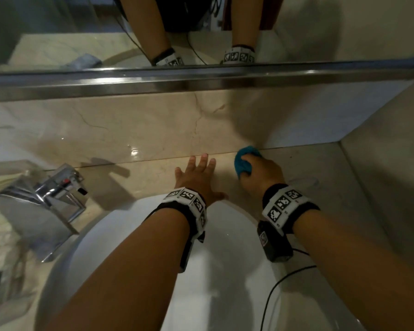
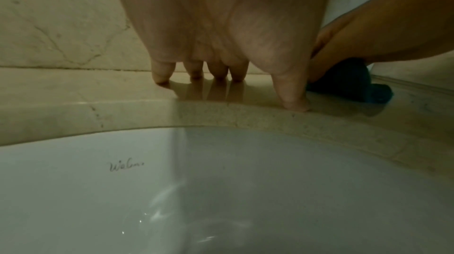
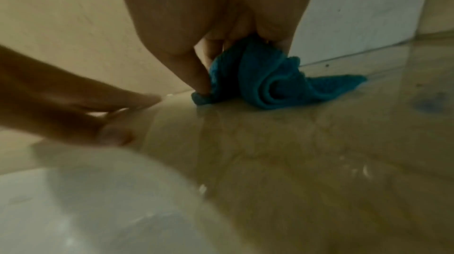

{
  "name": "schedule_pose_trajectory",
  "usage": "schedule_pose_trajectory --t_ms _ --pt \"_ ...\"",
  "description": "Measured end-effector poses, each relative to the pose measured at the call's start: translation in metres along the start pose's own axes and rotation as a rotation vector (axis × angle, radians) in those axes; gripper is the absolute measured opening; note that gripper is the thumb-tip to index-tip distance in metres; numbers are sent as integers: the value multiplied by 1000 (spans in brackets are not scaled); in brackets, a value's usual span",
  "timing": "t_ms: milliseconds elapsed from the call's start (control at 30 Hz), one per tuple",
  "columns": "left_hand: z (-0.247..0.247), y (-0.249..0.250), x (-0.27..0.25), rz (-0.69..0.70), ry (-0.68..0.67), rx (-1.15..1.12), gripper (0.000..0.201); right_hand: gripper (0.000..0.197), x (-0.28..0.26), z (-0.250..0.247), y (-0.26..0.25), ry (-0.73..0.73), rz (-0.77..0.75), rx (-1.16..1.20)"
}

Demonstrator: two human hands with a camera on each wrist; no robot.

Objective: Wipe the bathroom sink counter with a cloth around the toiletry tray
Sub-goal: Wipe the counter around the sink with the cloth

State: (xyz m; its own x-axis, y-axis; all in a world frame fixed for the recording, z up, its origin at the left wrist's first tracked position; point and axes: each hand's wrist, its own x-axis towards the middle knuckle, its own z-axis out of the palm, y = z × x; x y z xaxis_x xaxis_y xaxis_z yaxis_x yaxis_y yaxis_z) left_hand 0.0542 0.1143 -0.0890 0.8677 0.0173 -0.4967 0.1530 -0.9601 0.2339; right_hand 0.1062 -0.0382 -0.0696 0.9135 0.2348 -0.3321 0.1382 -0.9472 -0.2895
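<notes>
A bunched teal cloth (image 1: 245,158) lies on the beige marble counter (image 1: 153,177) against the back wall, right of the sink. My right hand (image 1: 256,169) grips it and presses it down; in the right wrist view the cloth (image 3: 265,81) bulges out below the curled fingers (image 3: 196,75). My left hand (image 1: 198,174) rests flat on the counter just left of the cloth, fingers spread and straight, fingertips (image 2: 162,77) touching the stone behind the basin rim. The cloth (image 2: 351,81) shows dark to its right. No toiletry tray is in view.
The white sink basin (image 1: 167,271) lies below both forearms. A chrome faucet (image 1: 46,201) stands at the left. A marble backsplash (image 1: 129,125) and a mirror with a metal ledge (image 1: 201,80) rise behind; a side wall (image 1: 380,151) closes the right corner. A black cable (image 1: 280,285) crosses the basin.
</notes>
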Motion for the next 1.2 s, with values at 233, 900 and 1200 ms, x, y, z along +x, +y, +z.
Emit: schedule_pose_trajectory --t_ms 233,900,1200 --pt "-2 1 1 -4 -23 13 107 41 -15 10 2 -32 -227 -60" --pt "1 0 2 -6 -33 11 110 39 4 -9 12 -31 93 180" --pt "-2 1 1 -12 -22 1 110 30 -7 12 13 -33 -75 50"
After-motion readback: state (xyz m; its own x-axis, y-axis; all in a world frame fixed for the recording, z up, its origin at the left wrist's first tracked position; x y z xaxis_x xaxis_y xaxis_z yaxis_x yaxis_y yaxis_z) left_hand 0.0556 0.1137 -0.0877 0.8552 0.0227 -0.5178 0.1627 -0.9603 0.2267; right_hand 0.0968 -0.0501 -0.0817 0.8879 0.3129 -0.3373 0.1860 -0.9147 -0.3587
